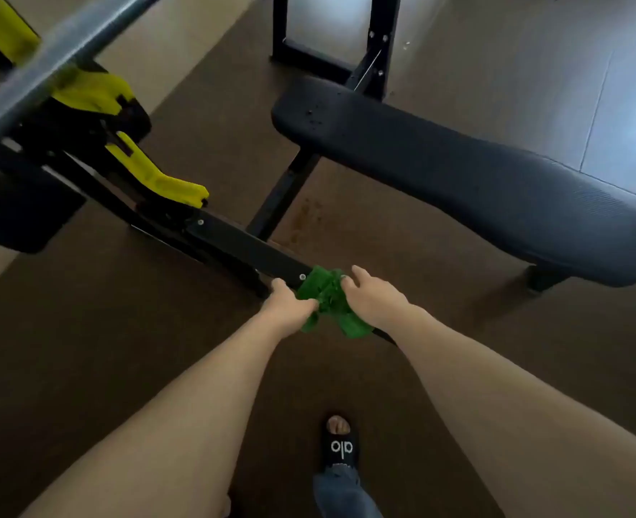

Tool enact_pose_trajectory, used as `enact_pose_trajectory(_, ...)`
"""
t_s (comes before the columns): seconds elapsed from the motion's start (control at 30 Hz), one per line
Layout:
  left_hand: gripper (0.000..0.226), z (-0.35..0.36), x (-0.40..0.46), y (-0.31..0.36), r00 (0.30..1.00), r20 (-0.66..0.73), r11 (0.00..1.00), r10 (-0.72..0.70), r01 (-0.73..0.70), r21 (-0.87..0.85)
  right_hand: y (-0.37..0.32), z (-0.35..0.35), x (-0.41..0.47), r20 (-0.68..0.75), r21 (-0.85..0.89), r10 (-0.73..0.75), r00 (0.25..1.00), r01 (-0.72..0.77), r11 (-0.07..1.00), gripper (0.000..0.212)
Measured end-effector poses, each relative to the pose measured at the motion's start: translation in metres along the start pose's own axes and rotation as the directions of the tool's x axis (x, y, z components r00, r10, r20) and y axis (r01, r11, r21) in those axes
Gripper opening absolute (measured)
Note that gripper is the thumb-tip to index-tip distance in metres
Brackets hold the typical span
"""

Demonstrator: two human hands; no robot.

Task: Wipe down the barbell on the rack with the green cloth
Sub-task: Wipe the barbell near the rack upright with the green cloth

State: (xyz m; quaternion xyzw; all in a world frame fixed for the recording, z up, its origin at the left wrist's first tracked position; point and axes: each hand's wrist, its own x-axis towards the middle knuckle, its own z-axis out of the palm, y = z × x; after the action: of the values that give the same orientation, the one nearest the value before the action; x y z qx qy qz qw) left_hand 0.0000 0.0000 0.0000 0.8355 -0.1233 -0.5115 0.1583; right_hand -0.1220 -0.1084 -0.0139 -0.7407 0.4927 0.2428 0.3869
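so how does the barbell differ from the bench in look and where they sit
The barbell is a grey metal rod, shiny and round; the bench is a wide, flat black pad with a matte texture. The barbell rests high on the rack's yellow hooks at upper left; the bench stands lower, on the floor, at right. Neither is touched: both hands hold the green cloth.

- The barbell (pixel 53 59), far up and left of the left hand (pixel 288 306), is blurred and runs off the top and left edges.
- The green cloth (pixel 327 302) is bunched between both hands; their fingers cover part of it.
- The right hand (pixel 374 299) hides the black frame bar (pixel 249 248) beneath it.
- The bench (pixel 458 181), right of the hands, hides its own legs.
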Motion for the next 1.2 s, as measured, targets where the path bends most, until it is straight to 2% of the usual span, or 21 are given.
enact_pose_trajectory(0.07, 0.081, 0.002, 0.006, 0.002, 0.999, -0.037, 0.996, 0.0, -0.003, -0.086, -0.004, 0.002, 0.005, -0.018, 0.038, -0.011, 1.0, 0.012, 0.999, 0.064)
enact_pose_trajectory(0.2, 0.088, 0.004, 0.014, 0.0, 0.999, -0.032, 0.97, -0.026, 0.018, -0.242, -0.013, 0.011, 0.009, -0.072, 0.104, -0.037, 0.997, 0.044, 0.994, 0.056)
enact_pose_trajectory(0.27, 0.07, 0.005, 0.014, -0.003, 1.0, -0.021, 0.98, -0.011, 0.007, -0.201, -0.015, 0.011, 0.007, -0.11, 0.079, -0.048, 0.993, 0.057, 0.995, 0.052)
enact_pose_trajectory(0.33, 0.041, 0.004, 0.009, -0.003, 0.999, 0.026, 0.992, 0.023, -0.019, -0.122, -0.017, 0.008, 0.006, -0.128, 0.073, -0.069, 0.989, 0.078, 0.994, 0.048)
enact_pose_trajectory(0.4, 0.022, 0.0, 0.006, -0.003, 0.995, 0.083, 0.992, 0.063, -0.053, -0.119, -0.019, 0.0, 0.001, -0.124, 0.043, -0.125, 0.984, 0.132, 0.99, 0.043)
enact_pose_trajectory(0.43, 0.021, -0.004, 0.002, -0.001, 0.992, 0.094, 0.99, 0.083, -0.071, -0.125, -0.021, -0.004, -0.002, -0.109, 0.028, -0.164, 0.98, 0.168, 0.985, 0.042)
enact_pose_trajectory(0.5, 0.026, -0.016, -0.008, 0.006, 0.985, 0.104, 0.985, 0.137, -0.124, -0.122, -0.029, -0.015, -0.011, -0.057, -0.032, -0.26, 0.964, 0.259, 0.965, 0.053)
enact_pose_trajectory(0.6, 0.028, -0.04, -0.032, 0.017, 0.961, 0.119, 0.968, 0.249, -0.242, -0.069, -0.052, -0.039, -0.032, 0.044, -0.211, -0.394, 0.918, 0.394, 0.894, 0.064)
enact_pose_trajectory(0.67, 0.028, -0.06, -0.053, 0.023, 0.946, 0.096, 0.95, 0.31, -0.312, 0.013, -0.068, -0.052, -0.045, 0.129, -0.343, -0.447, 0.885, 0.463, 0.817, 0.06)
enact_pose_trajectory(0.77, 0.028, -0.094, -0.093, 0.03, 0.925, 0.038, 0.919, 0.377, -0.379, 0.107, -0.097, -0.071, -0.075, 0.212, -0.474, -0.446, 0.87, 0.491, 0.731, 0.053)
enact_pose_trajectory(0.83, 0.027, -0.12, -0.121, 0.032, 0.911, -0.01, 0.901, 0.412, -0.405, 0.153, -0.121, -0.084, -0.102, 0.22, -0.524, -0.464, 0.858, 0.505, 0.685, 0.015)
enact_pose_trajectory(0.87, 0.026, -0.132, -0.134, 0.031, 0.907, -0.03, 0.894, 0.42, -0.408, 0.184, -0.13, -0.089, -0.114, 0.221, -0.537, -0.468, 0.856, 0.508, 0.674, 0.011)
enact_pose_trajectory(0.93, 0.025, -0.157, -0.161, 0.025, 0.904, -0.068, 0.887, 0.423, -0.398, 0.233, -0.153, -0.099, -0.138, 0.232, -0.557, -0.464, 0.855, 0.508, 0.657, 0.024)
enact_pose_trajectory(1.0, 0.025, -0.177, -0.185, 0.016, 0.898, -0.105, 0.884, 0.427, -0.389, 0.26, -0.174, -0.103, -0.159, 0.237, -0.534, -0.459, 0.856, 0.51, 0.675, 0.017)
enact_pose_trajectory(1.1, 0.025, -0.206, -0.221, -0.002, 0.89, -0.152, 0.883, 0.429, -0.378, 0.279, -0.207, -0.104, -0.194, 0.278, -0.36, -0.444, 0.852, 0.521, 0.774, 0.014)
enact_pose_trajectory(1.2, 0.027, -0.234, -0.255, -0.023, 0.877, -0.174, 0.855, 0.447, -0.362, 0.371, -0.237, -0.102, -0.228, 0.318, -0.25, -0.418, 0.851, 0.501, 0.829, 0.03)
